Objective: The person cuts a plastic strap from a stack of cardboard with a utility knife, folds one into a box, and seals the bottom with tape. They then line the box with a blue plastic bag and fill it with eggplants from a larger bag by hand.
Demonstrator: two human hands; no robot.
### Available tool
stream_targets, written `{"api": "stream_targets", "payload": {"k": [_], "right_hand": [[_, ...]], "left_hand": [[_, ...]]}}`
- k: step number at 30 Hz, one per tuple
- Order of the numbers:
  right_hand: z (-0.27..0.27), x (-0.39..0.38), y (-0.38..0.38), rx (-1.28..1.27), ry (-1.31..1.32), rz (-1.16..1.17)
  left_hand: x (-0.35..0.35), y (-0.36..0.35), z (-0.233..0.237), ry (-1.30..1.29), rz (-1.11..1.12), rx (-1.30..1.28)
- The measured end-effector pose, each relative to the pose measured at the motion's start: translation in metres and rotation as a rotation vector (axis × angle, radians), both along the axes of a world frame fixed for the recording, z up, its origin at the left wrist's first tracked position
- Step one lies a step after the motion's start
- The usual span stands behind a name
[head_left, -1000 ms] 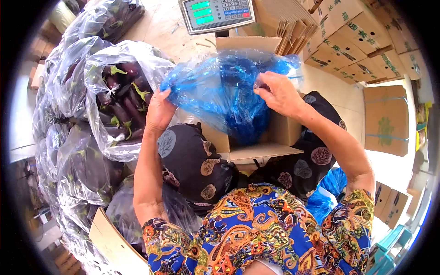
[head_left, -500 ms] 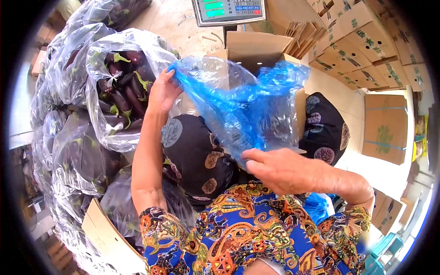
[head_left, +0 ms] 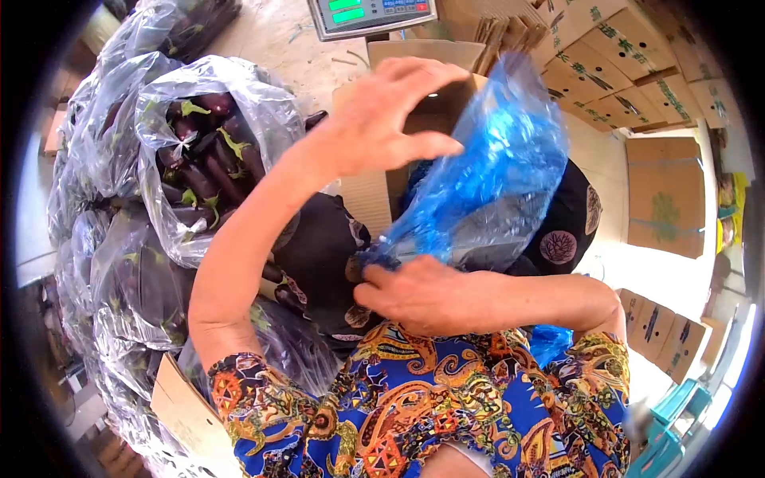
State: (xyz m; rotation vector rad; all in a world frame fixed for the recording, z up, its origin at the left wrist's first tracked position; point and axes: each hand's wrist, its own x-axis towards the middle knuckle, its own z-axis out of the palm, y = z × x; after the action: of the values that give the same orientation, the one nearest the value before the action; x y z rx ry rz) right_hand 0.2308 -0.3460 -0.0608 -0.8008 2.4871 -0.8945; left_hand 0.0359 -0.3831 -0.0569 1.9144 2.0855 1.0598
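A thin blue plastic bag hangs in folds over an open cardboard box between my knees. The fingers of my right hand are closed on the bag's lower left edge, close to my body. Over the box's left side, my left hand is raised with thumb and fingers apart, holding nothing, left of the bag. Beside my left arm, a clear plastic bag stands open, full of dark eggplants. The box's inside is mostly hidden by the bag.
More bagged eggplants are piled at the left. A scale display stands at the top. Stacked cartons fill the upper right, with a flat carton below. A cardboard flap lies lower left, and a teal stool lower right.
My left hand has let go of the blue bag and moved right, over the box. The bag has swung up and right at its top. My right hand has shifted slightly left with its edge.
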Motion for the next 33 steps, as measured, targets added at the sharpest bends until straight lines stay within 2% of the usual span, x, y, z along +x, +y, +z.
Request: {"api": "stream_targets", "payload": {"k": [2, 5, 6, 9, 11, 13, 16, 19, 22, 25, 27, 29, 30, 33], "right_hand": [[-0.015, 0.002, -0.009, -0.089, 0.096, -0.01], [-0.032, -0.01, -0.017, -0.043, -0.055, 0.0], [-0.034, -0.008, -0.016, -0.126, -0.046, -0.091], [-0.035, -0.006, -0.012, -0.166, -0.027, -0.172], [-0.044, 0.004, -0.014, -0.179, 0.059, -0.203], [-0.045, 0.008, -0.013, -0.145, 0.049, -0.178], [-0.059, 0.019, -0.02, -0.147, 0.053, -0.209], [-0.06, 0.033, -0.02, -0.227, 0.038, -0.253], [-0.071, 0.056, -0.007, -0.112, -0.022, -0.281], [-0.071, 0.081, 0.016, -0.064, 0.056, -0.298], [-0.064, 0.092, 0.028, -0.028, 0.07, -0.279], [-0.045, 0.097, 0.039, 0.058, 0.028, -0.239], [-0.025, 0.093, 0.046, 0.125, -0.084, -0.15], [0.018, 0.071, 0.067, -0.027, -0.183, -0.161]], "left_hand": [[0.02, 0.021, -0.017, -0.138, 0.0, -0.053], [0.033, 0.036, -0.038, -0.353, -0.09, -0.366], [0.038, 0.036, -0.039, -0.406, -0.132, -0.472], [0.047, 0.034, -0.037, -0.413, -0.081, -0.476], [0.036, 0.041, -0.054, -0.368, -0.043, -0.345], [0.034, 0.04, -0.045, -0.873, 0.156, -0.461], [0.028, 0.036, -0.026, -1.447, 0.332, -0.158], [0.006, 0.03, -0.017, -1.487, 0.46, 0.104], [-0.027, 0.006, -0.034, -1.099, 0.54, 0.074], [-0.047, -0.019, -0.048, -1.032, 0.529, 0.145], [-0.057, -0.032, -0.057, -0.756, 0.609, 0.134], [-0.066, -0.044, -0.064, -0.478, 0.686, 0.128], [-0.068, -0.05, -0.067, -0.332, 0.685, 0.115], [-0.049, -0.058, -0.054, -0.261, 0.693, 0.127]]}}
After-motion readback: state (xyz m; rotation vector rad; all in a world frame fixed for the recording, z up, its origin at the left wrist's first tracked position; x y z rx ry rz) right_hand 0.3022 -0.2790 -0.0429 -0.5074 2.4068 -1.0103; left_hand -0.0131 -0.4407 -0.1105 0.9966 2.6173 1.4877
